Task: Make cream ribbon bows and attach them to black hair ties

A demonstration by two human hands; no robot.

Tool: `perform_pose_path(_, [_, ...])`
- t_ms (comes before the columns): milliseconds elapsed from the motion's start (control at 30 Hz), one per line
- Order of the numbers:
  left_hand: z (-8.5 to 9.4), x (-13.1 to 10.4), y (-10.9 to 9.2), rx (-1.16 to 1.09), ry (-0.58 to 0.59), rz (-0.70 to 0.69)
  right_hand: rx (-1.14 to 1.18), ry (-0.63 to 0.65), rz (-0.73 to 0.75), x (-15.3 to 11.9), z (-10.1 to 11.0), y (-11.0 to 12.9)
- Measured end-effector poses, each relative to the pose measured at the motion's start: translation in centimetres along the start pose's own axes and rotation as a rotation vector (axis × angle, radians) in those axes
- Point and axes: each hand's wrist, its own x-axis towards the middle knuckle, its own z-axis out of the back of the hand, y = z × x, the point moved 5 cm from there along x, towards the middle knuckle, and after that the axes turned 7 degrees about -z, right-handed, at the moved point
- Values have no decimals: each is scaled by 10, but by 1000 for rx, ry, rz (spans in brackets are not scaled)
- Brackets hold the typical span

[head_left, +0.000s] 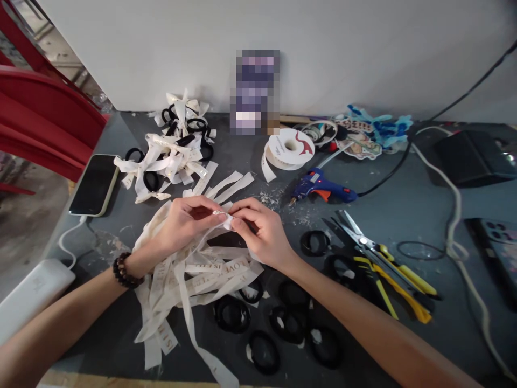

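Observation:
Both hands meet at the middle of the table over a pile of cream printed ribbon strips (210, 269). My left hand (189, 218) pinches a gathered white ribbon (227, 221) between thumb and fingers. From the other side my right hand (258, 226) grips the same ribbon, its fingertips close to the left ones. A long ribbon tail (188, 307) hangs down toward the table's front edge. Several black hair ties (232, 314) lie below and to the right of my hands, some with white bits on them. Finished-looking ribbon bows on black hair ties (169, 156) are heaped at the back left.
A blue glue gun (323, 186) lies right of centre, behind yellow-handled scissors (388, 264). A ribbon spool (291, 148) sits near the wall. One phone (95, 183) is cabled to a white power bank (36, 291) at left. A white cable (456, 215) crosses the right side.

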Motion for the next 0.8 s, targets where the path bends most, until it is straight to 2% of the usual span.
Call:
perform_pose_path(400, [-5, -7, 4, -23, 44, 43, -20, 27, -17, 2, -1, -1])
perform_pose_path(600, [-6, -5, 6, -97, 59, 131, -21, -34, -47, 1, 1, 1])
perform_pose_path(700, [-5, -3, 8, -135, 35, 148, 5, -72, 7, 0, 2, 5])
perform_pose_path(800, [-3, -1, 8, -181, 23, 126, -102, -121, 198, -4, 3, 16])
